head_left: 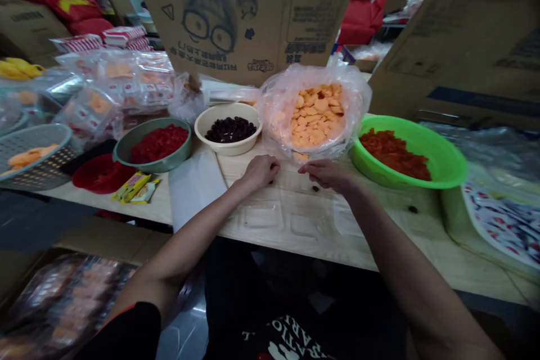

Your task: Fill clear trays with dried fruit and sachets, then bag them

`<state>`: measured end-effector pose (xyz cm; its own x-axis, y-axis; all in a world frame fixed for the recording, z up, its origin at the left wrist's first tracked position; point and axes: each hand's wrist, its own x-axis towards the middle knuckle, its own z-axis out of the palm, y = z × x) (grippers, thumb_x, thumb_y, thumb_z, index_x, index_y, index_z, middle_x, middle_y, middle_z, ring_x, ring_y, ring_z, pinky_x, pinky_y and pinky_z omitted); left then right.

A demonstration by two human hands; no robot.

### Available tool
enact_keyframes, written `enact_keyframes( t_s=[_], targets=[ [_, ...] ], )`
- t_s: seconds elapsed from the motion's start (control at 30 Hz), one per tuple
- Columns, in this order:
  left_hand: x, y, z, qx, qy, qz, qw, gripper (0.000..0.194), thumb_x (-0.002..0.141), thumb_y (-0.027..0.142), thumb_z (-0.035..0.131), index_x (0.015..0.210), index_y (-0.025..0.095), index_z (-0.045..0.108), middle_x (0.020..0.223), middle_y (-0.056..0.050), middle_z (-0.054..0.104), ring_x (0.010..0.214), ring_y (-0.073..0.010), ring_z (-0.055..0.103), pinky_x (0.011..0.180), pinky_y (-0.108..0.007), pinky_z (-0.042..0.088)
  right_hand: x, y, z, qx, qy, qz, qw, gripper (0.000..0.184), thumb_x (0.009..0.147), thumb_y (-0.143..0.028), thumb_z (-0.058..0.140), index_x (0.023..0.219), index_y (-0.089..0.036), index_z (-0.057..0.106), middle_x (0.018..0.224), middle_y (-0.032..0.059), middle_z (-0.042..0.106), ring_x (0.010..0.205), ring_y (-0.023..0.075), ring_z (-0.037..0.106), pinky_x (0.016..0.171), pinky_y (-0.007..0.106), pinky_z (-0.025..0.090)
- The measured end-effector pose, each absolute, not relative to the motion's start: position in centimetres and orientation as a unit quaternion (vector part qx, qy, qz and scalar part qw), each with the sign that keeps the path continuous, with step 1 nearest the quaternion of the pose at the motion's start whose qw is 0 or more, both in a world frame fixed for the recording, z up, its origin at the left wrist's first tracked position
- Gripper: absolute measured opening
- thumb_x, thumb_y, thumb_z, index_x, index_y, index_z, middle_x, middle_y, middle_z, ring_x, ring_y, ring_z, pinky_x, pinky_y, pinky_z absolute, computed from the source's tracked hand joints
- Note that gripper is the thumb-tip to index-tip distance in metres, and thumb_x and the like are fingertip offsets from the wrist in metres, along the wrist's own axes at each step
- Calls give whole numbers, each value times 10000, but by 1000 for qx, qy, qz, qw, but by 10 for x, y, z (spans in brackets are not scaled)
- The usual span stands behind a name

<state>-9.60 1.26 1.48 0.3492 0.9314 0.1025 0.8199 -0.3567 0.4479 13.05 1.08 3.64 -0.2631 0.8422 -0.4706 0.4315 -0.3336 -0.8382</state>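
Head camera view: a clear plastic tray (291, 211) with shallow square hollows lay flat on a pale wooden table (405, 236), its long axis apparently running left to right, just toward the person from both hands. The left hand (258, 173) and right hand (324, 175) rested palm down at its far edge, about equally near it. Their fingers (275, 166) curled inward, pointing toward each other across a narrow gap; whether they held anything could not be told. A small dark berry (315, 188) lay just below the right hand. Just beyond the hands sat a plastic bag of orange pieces (314, 115), nearer the right hand, with a beige bowl of dark berries (230, 130) to its left and a green bowl of red pieces (439, 152) to its right.
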Motion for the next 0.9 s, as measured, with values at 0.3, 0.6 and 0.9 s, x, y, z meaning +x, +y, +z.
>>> enact_keyframes(
  t_s=[0.3,0.6,0.9],
  targets=[
    [-68,24,1,773,567,177,223,257,884,195,553,991,154,784,945,-67,781,838,-188,686,798,-270,489,128,19,20,-587,-618,500,153,133,915,-236,591,864,-158,686,538,-62,430,444,64,357,431,197,261],
    [-56,24,0,778,571,141,222,265,861,173,569,999,173,795,1009,-69,784,927,-206,706,833,-270,500,130,28,24,-630,-553,495,229,124,867,-89,570,913,-119,681,615,-11,565,480,69,436,433,194,270],
    [-27,-3,8,813,513,109,254,166,814,270,679,911,194,789,899,-65,771,846,-221,695,761,-278,493,166,2,26,-609,-482,554,300,108,843,-112,547,909,-146,626,547,-69,421,450,63,324,420,183,186]
  ],
)
